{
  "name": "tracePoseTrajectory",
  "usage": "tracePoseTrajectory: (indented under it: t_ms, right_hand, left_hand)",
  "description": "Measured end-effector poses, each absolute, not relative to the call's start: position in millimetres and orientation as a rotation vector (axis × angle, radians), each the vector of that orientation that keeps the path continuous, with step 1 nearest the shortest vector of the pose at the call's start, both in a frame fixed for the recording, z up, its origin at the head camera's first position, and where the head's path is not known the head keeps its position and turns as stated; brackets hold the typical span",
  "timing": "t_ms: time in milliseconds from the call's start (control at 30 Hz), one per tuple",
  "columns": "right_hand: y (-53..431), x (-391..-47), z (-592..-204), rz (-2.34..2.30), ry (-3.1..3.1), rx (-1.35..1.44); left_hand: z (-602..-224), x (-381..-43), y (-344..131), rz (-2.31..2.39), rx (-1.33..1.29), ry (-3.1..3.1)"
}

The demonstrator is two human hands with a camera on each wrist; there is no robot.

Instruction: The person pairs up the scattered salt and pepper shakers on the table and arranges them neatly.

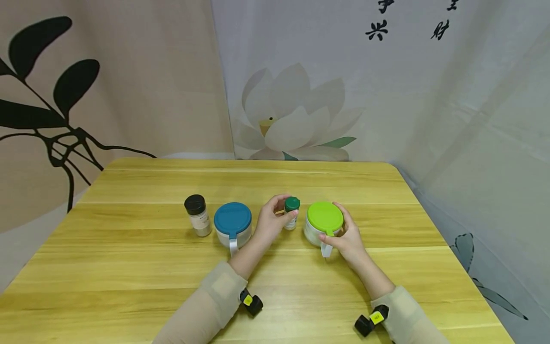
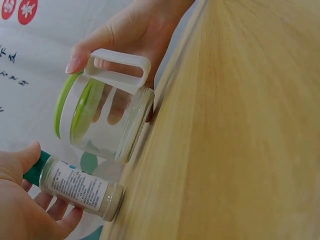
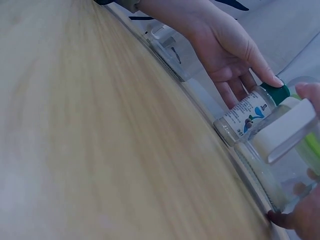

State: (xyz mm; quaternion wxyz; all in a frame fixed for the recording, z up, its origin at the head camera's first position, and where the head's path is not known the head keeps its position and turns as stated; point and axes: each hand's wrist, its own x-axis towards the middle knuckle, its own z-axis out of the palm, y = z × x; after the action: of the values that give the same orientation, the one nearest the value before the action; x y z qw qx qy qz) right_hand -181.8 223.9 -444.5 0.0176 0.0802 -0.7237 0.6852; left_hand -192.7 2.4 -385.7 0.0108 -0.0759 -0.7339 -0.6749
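My left hand (image 1: 270,219) grips a small green-capped spice bottle (image 2: 79,186), which stands upright on the table with a printed label round its glass. To its right is a clear glass seasoning jar (image 1: 313,235) with a lime-green lid and a white handle (image 2: 118,82). My right hand (image 1: 350,238) holds this jar, thumb near the handle and lid, the other fingers round the far side. The bottle and jar stand close together with a narrow gap in the head view. Part of the bottle is hidden behind the jar in the right wrist view.
Left of my left forearm stands a similar jar with a blue lid (image 1: 233,218), its handle close to that forearm. Farther left is a black-capped spice bottle (image 1: 199,222). Everything stands on a wooden table (image 1: 129,267), with a printed cloth (image 1: 172,86) hanging behind.
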Motion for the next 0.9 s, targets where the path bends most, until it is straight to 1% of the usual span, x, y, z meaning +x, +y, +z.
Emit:
tracePoseTrajectory:
  t_ms: [767,900]
  right_hand:
    - [222,-180,-445,2.171,-2.245,0.257]
    - [222,-181,-446,2.186,-2.246,0.256]
  left_hand:
    - [-387,-192,2,-2.085,-0.23,-2.315]
    - [-405,-205,3,-2.101,-0.217,-2.312]
